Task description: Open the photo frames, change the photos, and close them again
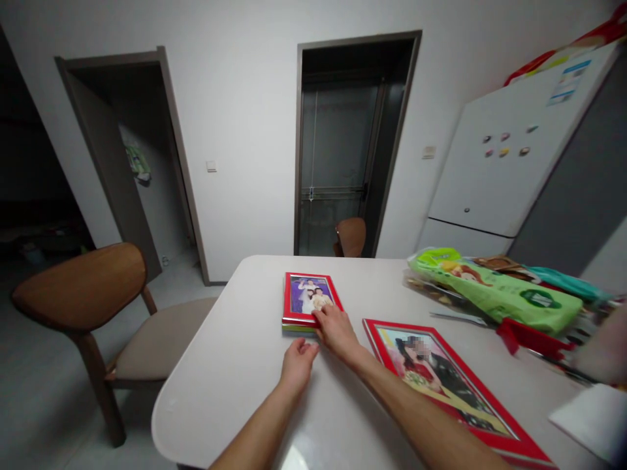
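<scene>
A small red picture frame (287,299) lies on top of a thin stack on the white table, with a green and pale edge showing under it. It holds a photo of several people on purple. My right hand (336,329) grips the near right corner of this frame, thumb and fingers at its edge. Just in front of the stack, my left hand (298,365) is held with curled fingers, apart from the frame, and nothing shows in it. A larger red picture frame (477,382) lies face up to the right, partly behind my right forearm.
Along the table's (210,391) right side lie a green package (529,297), a pale flat strip (458,318), a red plastic piece (531,339) and white paper (595,418). A brown chair (88,287) stands left; another chair (351,236) is behind the table. A fridge (519,143) stands right.
</scene>
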The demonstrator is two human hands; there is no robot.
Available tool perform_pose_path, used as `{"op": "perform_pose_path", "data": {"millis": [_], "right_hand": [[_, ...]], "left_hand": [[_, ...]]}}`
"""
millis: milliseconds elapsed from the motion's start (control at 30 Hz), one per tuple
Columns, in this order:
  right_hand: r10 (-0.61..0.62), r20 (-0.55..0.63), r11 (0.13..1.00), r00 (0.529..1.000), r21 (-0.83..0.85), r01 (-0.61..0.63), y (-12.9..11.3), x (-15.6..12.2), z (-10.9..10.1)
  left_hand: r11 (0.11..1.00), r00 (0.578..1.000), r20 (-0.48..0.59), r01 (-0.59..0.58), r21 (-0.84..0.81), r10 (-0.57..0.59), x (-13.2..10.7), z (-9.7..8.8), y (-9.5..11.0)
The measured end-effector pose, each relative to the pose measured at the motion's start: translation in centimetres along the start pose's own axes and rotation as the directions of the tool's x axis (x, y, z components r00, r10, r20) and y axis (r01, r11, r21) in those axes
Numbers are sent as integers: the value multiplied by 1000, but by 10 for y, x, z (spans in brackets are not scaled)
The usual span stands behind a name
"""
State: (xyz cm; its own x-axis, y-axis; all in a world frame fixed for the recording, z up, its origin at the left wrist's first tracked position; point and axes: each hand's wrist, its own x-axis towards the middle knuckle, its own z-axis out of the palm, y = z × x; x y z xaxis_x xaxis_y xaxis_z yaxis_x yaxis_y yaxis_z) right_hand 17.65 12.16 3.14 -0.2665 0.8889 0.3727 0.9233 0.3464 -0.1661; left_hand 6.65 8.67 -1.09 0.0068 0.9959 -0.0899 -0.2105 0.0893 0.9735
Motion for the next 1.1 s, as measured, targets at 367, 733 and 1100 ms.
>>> {"op": "perform_pose_path", "data": {"millis": [367,733,1100], "right_hand": [[262,-50,689,964,709,-150,-33,-92,-54],[538,414,-113,734,899,-424,-27,-153,-82],[426,123,803,896,405,-438,2,-137,-17]], "left_hand": [[962,969,10,-245,-118,248,-88,11,37],[240,590,647,-799,551,482,-147,-9,-7],[9,577,783,-806,592,232,-137,-24,-22]]}}
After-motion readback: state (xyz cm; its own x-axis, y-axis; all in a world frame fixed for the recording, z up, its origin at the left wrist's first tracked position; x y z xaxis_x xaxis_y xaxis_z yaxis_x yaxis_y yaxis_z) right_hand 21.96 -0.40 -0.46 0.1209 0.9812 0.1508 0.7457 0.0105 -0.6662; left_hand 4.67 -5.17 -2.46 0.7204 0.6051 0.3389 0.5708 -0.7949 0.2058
